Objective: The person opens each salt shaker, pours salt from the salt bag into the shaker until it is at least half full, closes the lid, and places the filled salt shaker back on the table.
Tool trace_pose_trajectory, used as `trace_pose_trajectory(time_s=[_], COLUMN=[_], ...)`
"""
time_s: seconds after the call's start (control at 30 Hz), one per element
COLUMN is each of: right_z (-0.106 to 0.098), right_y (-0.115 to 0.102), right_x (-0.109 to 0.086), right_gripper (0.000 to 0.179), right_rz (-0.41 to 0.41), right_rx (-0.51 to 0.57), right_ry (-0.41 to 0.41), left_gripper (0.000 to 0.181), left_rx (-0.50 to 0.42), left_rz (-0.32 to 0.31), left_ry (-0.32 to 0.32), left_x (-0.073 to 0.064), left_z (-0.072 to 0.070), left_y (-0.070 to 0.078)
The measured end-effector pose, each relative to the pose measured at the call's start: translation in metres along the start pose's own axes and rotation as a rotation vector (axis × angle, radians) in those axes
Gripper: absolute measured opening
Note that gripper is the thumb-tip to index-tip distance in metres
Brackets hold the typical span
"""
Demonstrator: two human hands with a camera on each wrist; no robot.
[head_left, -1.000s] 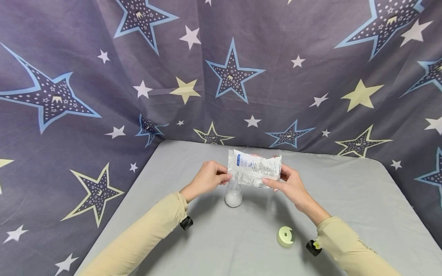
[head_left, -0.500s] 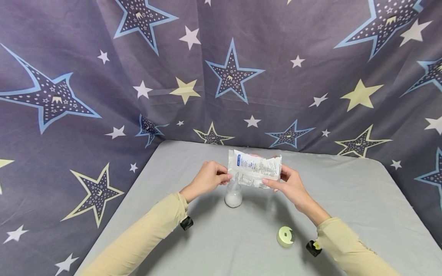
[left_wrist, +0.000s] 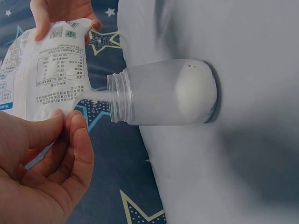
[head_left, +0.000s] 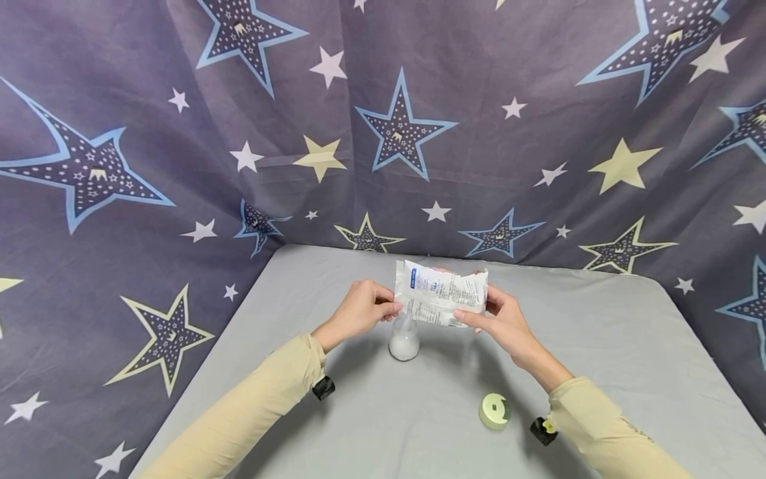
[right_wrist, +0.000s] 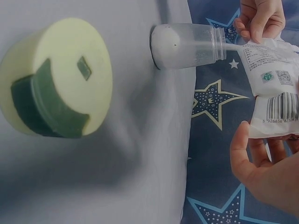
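A white printed plastic bag (head_left: pixel 443 293) is held tilted above a clear screw-neck jar (head_left: pixel 404 344). My left hand (head_left: pixel 363 306) pinches the bag near its lower left corner, between thumb and fingers. At the other end, my right hand (head_left: pixel 509 326) grips the bag, thumb on the near face and fingers behind. A thin stream of white grains (left_wrist: pixel 99 96) runs from the bag's corner into the jar's mouth, plain in both wrist views. White grains (right_wrist: pixel 166 45) cover the bottom of the upright jar.
A pale green lid (head_left: pixel 495 411) with a darker green part lies to the right of the jar, near the right wrist. Grey cloth (head_left: pixel 359 426) covers the table. Behind it hangs a dark curtain (head_left: pixel 479 166) with stars.
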State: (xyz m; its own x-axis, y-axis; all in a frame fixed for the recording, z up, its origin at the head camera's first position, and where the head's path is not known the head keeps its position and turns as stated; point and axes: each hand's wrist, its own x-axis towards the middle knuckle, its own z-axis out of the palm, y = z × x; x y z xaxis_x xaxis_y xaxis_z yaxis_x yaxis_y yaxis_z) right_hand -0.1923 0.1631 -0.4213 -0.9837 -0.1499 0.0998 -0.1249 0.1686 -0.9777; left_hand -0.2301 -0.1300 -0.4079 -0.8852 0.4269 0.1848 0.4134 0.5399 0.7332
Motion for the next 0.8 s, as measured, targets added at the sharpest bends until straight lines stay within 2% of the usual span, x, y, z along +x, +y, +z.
trace_pose_trajectory(time_s=[0.8], right_z=[-0.0002], right_y=[-0.0008], right_x=[0.001], right_gripper=[0.049], right_rz=[0.0], right_rx=[0.008], right_ry=[-0.005], left_gripper=[0.022], left_rx=[0.013], left_rz=[0.001], left_ry=[0.0], left_x=[0.0], left_z=[-0.001], left_y=[0.0018])
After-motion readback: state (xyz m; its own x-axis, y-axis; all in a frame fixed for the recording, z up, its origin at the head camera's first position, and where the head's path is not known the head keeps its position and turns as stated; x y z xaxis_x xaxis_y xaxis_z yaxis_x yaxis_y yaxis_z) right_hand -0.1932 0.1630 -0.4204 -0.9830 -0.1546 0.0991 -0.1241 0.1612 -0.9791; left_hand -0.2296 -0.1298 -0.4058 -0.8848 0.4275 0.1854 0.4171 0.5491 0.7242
